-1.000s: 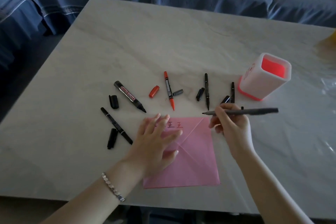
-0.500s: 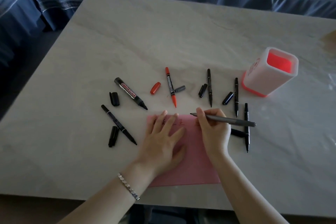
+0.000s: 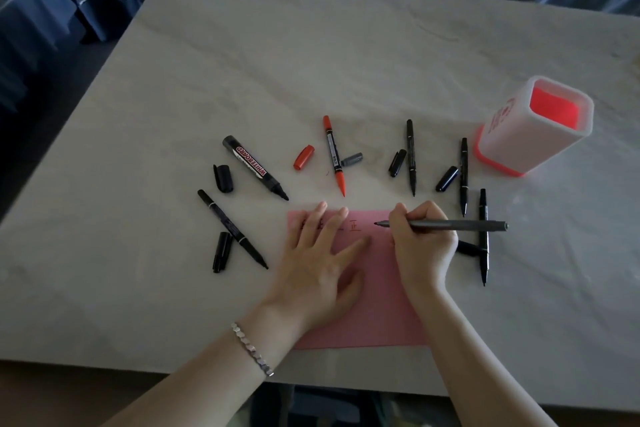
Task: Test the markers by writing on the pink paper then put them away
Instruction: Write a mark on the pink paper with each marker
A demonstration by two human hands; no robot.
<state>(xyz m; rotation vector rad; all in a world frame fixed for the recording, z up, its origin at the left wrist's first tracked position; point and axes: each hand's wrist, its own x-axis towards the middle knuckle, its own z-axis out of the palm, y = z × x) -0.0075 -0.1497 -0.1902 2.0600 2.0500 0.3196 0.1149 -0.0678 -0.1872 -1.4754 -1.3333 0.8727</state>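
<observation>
Fingers (image 3: 403, 218) of right hand (image 3: 420, 246) pinch grey marker (image 3: 457, 226), tip over pink paper (image 3: 377, 308); left hand (image 3: 318, 267) flat, splayed on it

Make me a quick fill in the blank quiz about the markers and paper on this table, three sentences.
1. The right hand holds a gray marker with its tip over the ____ paper.
2. The left hand lies flat on the ____.
3. The whiteboard marker lies with its cap ____.

Missing words: pink; paper; off
</observation>
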